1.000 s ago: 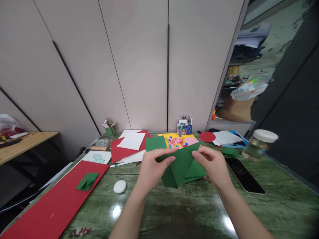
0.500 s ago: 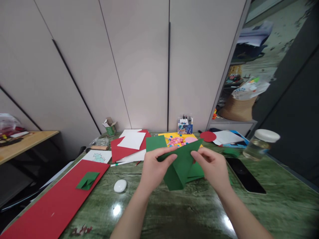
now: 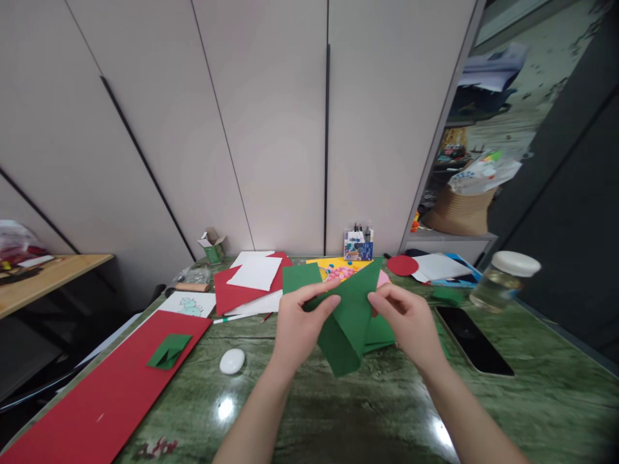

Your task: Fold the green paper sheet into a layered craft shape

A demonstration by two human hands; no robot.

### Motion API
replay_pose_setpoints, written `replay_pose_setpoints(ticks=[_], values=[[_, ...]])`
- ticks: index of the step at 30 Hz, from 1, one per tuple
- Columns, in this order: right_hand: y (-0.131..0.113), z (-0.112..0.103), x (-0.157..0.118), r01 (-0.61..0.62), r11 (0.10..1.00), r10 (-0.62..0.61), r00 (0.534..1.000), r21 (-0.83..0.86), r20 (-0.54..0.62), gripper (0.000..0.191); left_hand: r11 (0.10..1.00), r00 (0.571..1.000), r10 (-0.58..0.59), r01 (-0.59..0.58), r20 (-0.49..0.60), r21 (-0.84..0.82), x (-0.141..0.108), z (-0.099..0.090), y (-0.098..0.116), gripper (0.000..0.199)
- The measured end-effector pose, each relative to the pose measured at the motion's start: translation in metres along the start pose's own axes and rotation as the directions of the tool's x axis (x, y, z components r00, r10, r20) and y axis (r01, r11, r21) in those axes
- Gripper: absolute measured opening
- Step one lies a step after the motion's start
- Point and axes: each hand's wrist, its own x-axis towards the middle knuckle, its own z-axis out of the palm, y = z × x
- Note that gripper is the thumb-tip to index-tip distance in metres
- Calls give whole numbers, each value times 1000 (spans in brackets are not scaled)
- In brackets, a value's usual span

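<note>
Between my hands, above the table, is a folded sheet of green paper [image 3: 355, 303] with a pointed upper corner and creased flaps hanging below. My left hand [image 3: 304, 325] pinches its left side between thumb and fingers. My right hand [image 3: 403, 322] pinches the right edge with thumb and forefinger; the other fingers are curled. Behind and under it lie more green paper pieces [image 3: 380, 334], partly hidden by the held sheet. Another green sheet [image 3: 300, 276] lies flat further back. At the left, a small folded green paper [image 3: 169, 351] rests on a long red sheet [image 3: 109, 393].
A white rounded object [image 3: 233, 361] sits left of my hands. On the right are a black phone [image 3: 474, 339] and a lidded glass jar [image 3: 505, 281]. Red and white papers [image 3: 255, 273], pink and blue bits [image 3: 341, 273] and a box of pens [image 3: 358, 245] stand along the back.
The green paper has turned slightly: its pointed corner has moved left and up, its lower flap a little down. Both hands keep their pinch, the right shifting slightly left.
</note>
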Motion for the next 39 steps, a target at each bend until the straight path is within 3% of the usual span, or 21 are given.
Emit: replay_pose_setpoints(ticks=[8, 13, 18, 23, 27, 32, 36, 39], values=[[-5, -1, 0, -44, 999, 43, 997, 5, 64, 37, 1000, 1000, -6, 6, 13, -6, 0, 0, -1, 23], [7, -8, 2, -87, 969, 64, 992, 233, 105, 29, 1000, 993, -20, 20, 117, -2, 2, -1, 0, 22], [15, -12, 4, -69, 941, 91, 994, 331, -53, 30, 999, 984, -26, 21, 175, 26, 0, -4, 2, 24], [13, -9, 3, -199, 805, 213, 976, 559, 41, 33, 1000, 987, -10, 6, 159, 25, 0, -4, 3, 29], [11, -7, 4, -263, 738, 260, 961, 621, 97, 32, 1000, 988, -8, 7, 156, 4, 0, -3, 5, 26], [8, -8, 5, -219, 792, 251, 968, 570, 24, 37, 1000, 986, -7, 9, 164, -11, 0, -3, 6, 17], [10, -9, 4, -85, 913, 128, 988, 399, -83, 33, 1000, 986, -9, 8, 167, 6, 0, -3, 5, 19], [13, -11, 5, -23, 954, 62, 990, 300, -124, 26, 999, 987, -7, 1, 160, 39, -1, -3, 4, 23]])
